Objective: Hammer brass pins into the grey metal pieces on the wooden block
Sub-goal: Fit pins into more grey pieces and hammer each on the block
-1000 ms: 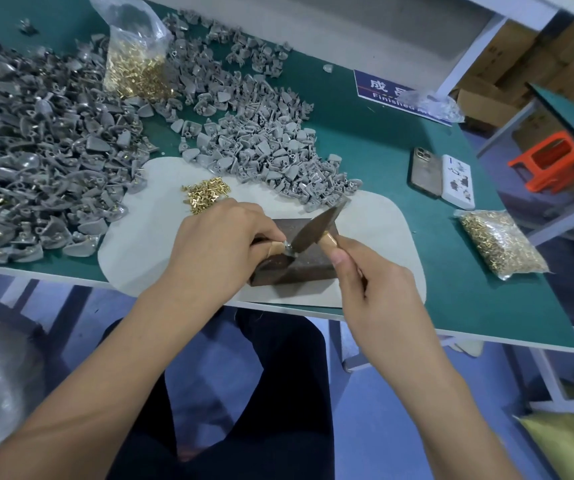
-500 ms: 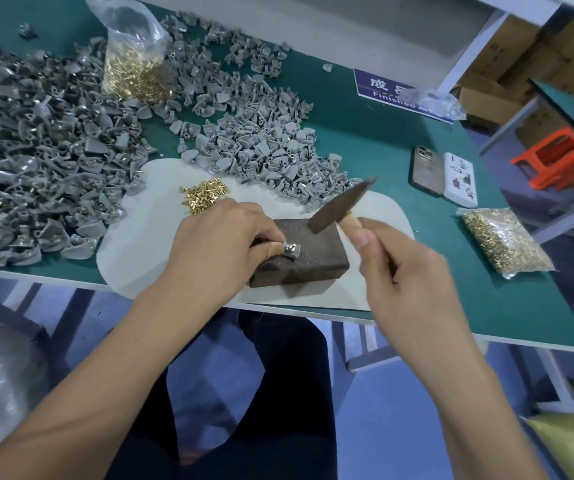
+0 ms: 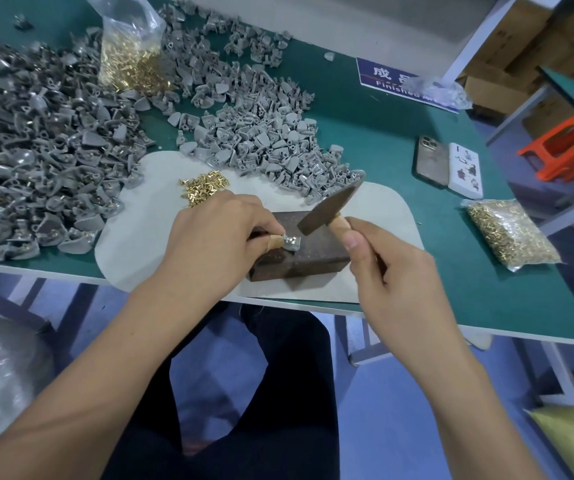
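Grey metal piece (image 3: pixel 290 242) lies on top of the dark wooden block (image 3: pixel 308 252) near the centre of the frame, right at the fingertips of the left hand (image 3: pixel 219 233), which pinches it against the block; one fingertip wears a tan wrap. Just right of it, the right hand (image 3: pixel 394 271) curls round the wooden handle of a small hammer (image 3: pixel 330 207) — the dark head is tilted, its lower end hanging just above and to the right of the piece, not touching it. The block sits on a pale mat (image 3: pixel 147 237) at the near edge of the green table (image 3: pixel 382 133). Loose brass pins (image 3: pixel 204 187) lie on the mat just above the left hand. Heaps of grey pieces (image 3: pixel 53 140) fill the upper left. A bag of pins (image 3: pixel 510 235) lies at the right — a phone (image 3: pixel 432 161) above it.
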The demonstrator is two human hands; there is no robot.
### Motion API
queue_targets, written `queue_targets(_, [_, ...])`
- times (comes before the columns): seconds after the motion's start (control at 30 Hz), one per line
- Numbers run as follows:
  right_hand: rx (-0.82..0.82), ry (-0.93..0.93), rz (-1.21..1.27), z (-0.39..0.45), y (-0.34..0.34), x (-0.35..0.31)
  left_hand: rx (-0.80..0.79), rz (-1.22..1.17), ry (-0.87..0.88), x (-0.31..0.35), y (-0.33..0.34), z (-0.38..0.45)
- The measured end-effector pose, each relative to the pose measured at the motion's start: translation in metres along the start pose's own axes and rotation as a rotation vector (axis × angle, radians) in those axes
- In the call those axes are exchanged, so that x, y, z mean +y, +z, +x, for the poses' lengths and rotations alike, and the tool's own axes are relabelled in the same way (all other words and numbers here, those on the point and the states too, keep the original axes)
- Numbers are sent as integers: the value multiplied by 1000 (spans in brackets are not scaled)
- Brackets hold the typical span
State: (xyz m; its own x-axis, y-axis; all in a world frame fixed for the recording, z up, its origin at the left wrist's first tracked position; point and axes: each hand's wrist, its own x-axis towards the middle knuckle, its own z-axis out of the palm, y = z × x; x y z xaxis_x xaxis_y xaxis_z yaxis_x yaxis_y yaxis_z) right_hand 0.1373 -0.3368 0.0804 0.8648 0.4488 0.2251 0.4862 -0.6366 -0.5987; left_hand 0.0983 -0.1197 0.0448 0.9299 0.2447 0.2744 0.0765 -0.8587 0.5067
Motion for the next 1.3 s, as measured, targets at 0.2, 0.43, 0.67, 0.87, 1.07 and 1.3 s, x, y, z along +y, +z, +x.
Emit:
queue_targets(0.2, [95,9,83,1,-4,-7,-5,3,2,1,-1,1])
queue_targets(0.43, [-70,65,16,-7,15,3,-7,-18,8,-1,0,0])
queue_targets(0.67, [-72,71,18,-5,13,0,-2,-106,34,-3,5,-4])
queue_targets(0.87, [-55,48,-25,-2,9,-4,10,-86,35,-2,5,-5])
queue_targets(1.07, [60,20,14,-1,8,-3,38,-27,34,-1,5,-5])
queue_targets(1.3, [-39,50,-20,-4,12,2,42,-7,34,1,5,-6])
